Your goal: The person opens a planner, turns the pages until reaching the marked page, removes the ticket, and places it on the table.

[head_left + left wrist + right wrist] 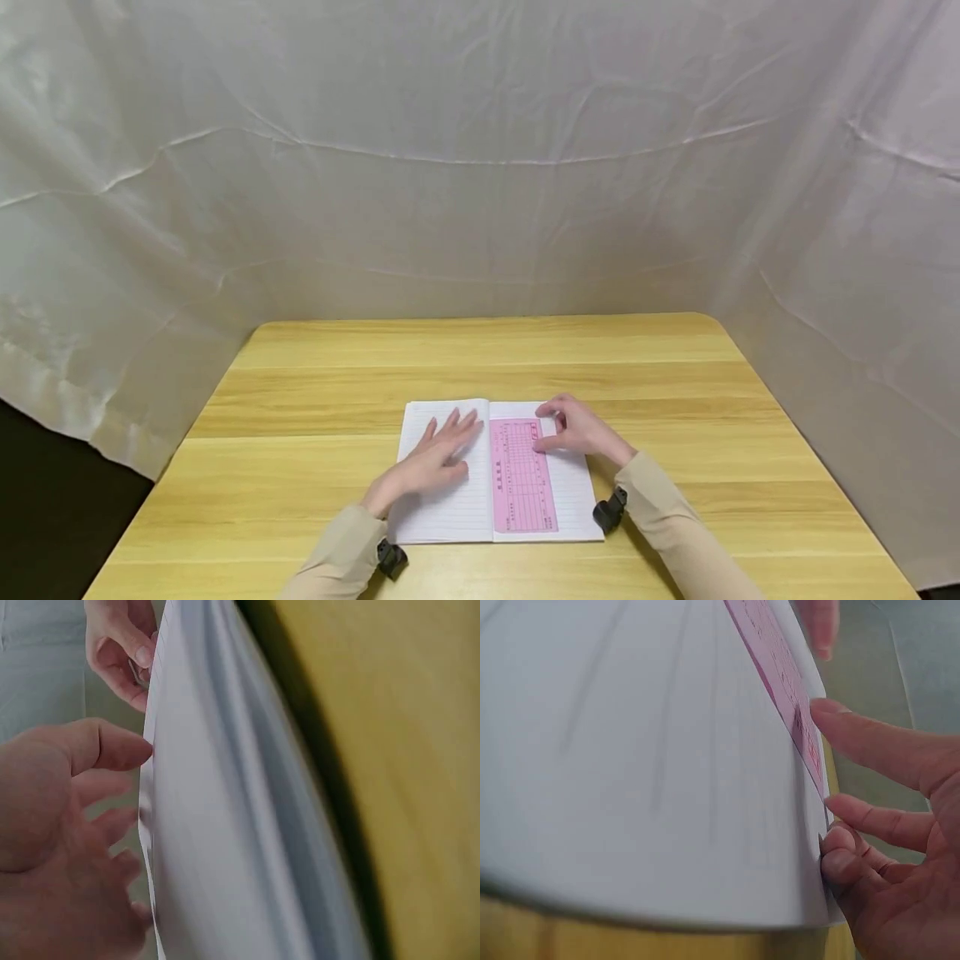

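Note:
An open notebook with lined white pages (581, 500) lies flat on the table. On its right page, beside the centre fold, lies a pink printed slip (521, 483), a form with a ruled grid and red marks at its top right corner. My left hand (431, 461) rests spread over the left page, fingers pointing toward the fold. At the slip's top right corner is my right hand (573, 429). In the right wrist view its thumb (855, 735) touches the pink slip (780, 671), the forefinger is at the slip's edge, and the other fingers are bent at the page edge.
The notebook lies near the front of a light wooden table (300, 467). Pale cloth curtains (480, 217) hang behind and at both sides. Each wrist wears a small black camera, one (392, 558) on the left and one (610, 511) on the right.

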`<move>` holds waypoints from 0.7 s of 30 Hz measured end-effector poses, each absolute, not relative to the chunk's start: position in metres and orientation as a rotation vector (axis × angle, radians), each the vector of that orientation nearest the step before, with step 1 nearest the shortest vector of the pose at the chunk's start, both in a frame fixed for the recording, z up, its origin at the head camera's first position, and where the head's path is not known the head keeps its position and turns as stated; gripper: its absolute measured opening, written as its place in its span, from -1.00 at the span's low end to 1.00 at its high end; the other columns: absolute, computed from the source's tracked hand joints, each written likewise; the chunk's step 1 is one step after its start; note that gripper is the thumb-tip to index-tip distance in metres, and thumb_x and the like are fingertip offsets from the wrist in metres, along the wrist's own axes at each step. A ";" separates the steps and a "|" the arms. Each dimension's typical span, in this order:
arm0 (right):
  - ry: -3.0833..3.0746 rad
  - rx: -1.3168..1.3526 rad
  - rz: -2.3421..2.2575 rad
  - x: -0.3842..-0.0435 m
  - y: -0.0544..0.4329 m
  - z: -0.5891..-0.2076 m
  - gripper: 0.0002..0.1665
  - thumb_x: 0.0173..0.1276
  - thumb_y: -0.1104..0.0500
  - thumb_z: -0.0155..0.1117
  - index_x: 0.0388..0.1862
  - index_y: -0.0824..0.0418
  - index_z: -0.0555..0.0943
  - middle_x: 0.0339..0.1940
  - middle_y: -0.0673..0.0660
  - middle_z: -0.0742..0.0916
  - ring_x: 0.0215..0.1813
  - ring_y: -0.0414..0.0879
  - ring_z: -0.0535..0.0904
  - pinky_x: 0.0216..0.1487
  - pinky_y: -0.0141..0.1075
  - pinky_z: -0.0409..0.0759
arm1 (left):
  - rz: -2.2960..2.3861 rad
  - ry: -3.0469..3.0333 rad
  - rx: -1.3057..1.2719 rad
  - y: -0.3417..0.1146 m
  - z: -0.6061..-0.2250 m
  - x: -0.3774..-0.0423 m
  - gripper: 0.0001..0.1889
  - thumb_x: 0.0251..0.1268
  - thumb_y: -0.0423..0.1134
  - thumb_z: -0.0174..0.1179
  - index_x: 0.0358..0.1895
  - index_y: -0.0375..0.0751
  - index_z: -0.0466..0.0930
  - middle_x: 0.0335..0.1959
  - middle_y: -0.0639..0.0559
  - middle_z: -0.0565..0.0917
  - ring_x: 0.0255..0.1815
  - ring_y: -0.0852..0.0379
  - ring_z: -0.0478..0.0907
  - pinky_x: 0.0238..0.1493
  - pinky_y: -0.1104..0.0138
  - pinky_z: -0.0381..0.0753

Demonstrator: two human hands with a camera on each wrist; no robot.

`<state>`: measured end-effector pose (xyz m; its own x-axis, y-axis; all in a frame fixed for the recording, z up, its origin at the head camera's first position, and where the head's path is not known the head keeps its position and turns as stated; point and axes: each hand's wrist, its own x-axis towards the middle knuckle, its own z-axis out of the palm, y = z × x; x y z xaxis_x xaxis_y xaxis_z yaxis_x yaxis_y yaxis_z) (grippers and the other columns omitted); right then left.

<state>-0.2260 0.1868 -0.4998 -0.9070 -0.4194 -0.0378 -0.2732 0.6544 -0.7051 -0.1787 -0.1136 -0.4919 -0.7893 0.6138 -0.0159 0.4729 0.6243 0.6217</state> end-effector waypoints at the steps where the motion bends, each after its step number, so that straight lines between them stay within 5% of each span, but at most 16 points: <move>1: 2.677 -0.557 -1.077 -0.226 0.186 -0.500 -0.27 0.02 0.06 0.65 0.13 0.37 0.62 -0.01 0.23 0.62 -0.29 -0.16 0.45 -0.31 -0.45 0.43 | 0.895 2.585 0.908 -0.113 -0.492 -0.179 -0.30 0.38 -0.25 0.07 0.55 -0.35 0.13 0.64 -0.29 0.01 0.66 -0.38 -0.17 0.56 -0.37 -0.37; 8: 2.708 -0.566 -1.008 -0.226 0.183 -0.498 -0.20 -0.05 0.06 0.68 0.13 0.37 0.58 0.02 0.26 0.58 -0.18 -0.10 0.46 -0.22 -0.41 0.47 | 0.754 2.505 0.903 -0.114 -0.495 -0.184 -0.04 0.35 0.10 0.25 0.60 -0.33 -0.03 0.67 -0.28 -0.12 0.68 -0.34 -0.24 0.56 -0.37 -0.40; 21: 2.719 -0.526 -0.936 -0.222 0.180 -0.496 -0.44 -0.06 0.09 0.68 -0.11 0.26 0.65 -0.12 0.13 0.54 -0.26 -0.14 0.40 -0.28 -0.42 0.40 | 0.776 2.505 0.857 -0.113 -0.499 -0.187 0.10 0.25 0.12 0.35 0.61 -0.37 -0.13 0.67 -0.28 -0.19 0.69 -0.30 -0.31 0.59 -0.33 -0.41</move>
<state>-0.2222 0.1798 -0.4958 -0.9122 -0.4003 -0.0878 -0.2613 0.7332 -0.6278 -0.1865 -0.1135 -0.4992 -0.7418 0.6485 -0.1708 0.4386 0.6618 0.6081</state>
